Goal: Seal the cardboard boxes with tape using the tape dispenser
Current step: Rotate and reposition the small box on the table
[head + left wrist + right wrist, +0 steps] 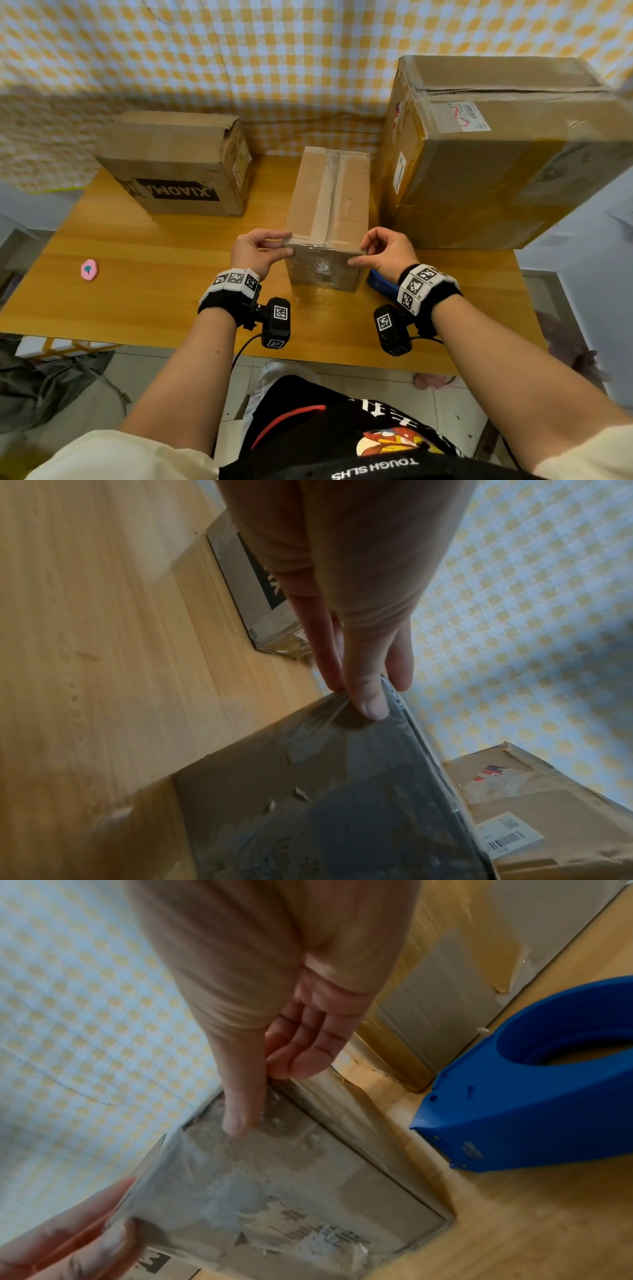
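Thumb and fingers of each hand, left hand (260, 251) and right hand (387, 251), pinch the near top corners of the small brown cardboard box (329, 212) at mid-table, pressing clear tape (323, 245) over its edge. Firm outward smoothing should prevent wrinkles. The blue plastic tape dispenser (534, 1096) lies just right of it.

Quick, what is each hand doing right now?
Left hand: pinches the near left top corner of the middle box, thumb on the taped front.
Right hand: pinches the near right top corner of the same box.
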